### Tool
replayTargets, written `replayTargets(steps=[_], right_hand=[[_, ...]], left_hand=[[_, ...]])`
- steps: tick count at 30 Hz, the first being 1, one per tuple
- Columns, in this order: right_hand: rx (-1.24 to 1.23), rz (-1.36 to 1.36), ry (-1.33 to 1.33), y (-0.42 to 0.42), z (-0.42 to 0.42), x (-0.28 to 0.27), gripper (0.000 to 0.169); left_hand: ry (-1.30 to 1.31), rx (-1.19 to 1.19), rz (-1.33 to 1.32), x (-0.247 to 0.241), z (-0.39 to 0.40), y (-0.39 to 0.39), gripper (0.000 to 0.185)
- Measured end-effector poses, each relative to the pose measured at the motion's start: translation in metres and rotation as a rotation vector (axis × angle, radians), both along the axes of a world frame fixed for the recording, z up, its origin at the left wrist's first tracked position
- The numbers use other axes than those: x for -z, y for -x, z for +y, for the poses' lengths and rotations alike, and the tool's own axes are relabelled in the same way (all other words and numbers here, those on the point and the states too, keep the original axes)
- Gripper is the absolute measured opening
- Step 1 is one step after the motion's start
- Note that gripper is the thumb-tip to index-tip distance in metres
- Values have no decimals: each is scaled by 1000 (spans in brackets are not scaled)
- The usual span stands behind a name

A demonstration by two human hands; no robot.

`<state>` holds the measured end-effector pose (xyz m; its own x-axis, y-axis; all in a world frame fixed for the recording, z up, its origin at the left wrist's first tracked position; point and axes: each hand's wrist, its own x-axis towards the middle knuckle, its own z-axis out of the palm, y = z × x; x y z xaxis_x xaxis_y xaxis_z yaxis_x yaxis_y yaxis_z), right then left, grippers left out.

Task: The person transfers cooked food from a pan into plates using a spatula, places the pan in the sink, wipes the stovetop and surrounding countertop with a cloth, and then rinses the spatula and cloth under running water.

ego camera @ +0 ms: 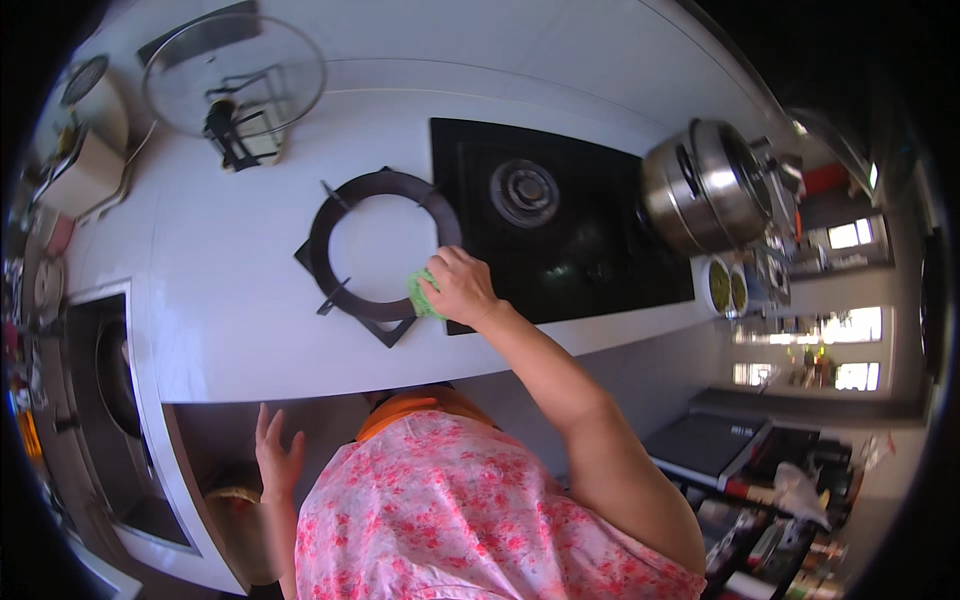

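Observation:
My right hand (463,285) grips a bunched green cloth (424,295) against the lower right part of a dark round pan support (322,247). The ring-shaped support has several prongs and rests on the white countertop (240,315), over a dark square-cornered plate (391,334) whose corners stick out. Its right side meets the edge of a black glass gas hob (592,247). A bare burner (525,192) shows on the hob. Low at the left, my left hand (279,454) hangs before the counter's front edge with fingers apart, holding nothing.
A stacked steel steamer pot (705,187) stands on the hob's right end. White bowls of green food (720,286) lie beyond it. A glass lid (307,75) leans in a black rack (232,139) at the back left. The sink (90,337), at far left, holds a dark pan (116,375).

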<state>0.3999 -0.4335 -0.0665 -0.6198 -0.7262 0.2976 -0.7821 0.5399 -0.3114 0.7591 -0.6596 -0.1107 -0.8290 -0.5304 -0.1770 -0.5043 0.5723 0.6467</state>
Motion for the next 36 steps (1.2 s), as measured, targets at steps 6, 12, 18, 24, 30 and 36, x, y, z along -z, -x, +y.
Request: replayTargets(steps=[6, 12, 18, 24, 30, 36], right_hand=[[372, 66, 385, 14, 75, -29, 17], [793, 122, 329, 93, 207, 6, 24], [509, -3, -171, 146, 198, 69, 50], [486, 36, -109, 300, 188, 94, 51], [375, -447, 128, 331, 177, 65, 55], [209, -288, -35, 173, 224, 48, 64]], left_hand=[[10, 14, 70, -13, -7, 23, 38], [36, -92, 13, -17, 19, 19, 33], [40, -38, -51, -30, 89, 54, 31], [14, -110, -154, -42, 156, 75, 32], [35, -53, -123, -59, 173, 103, 32], [35, 4, -54, -56, 155, 123, 29]])
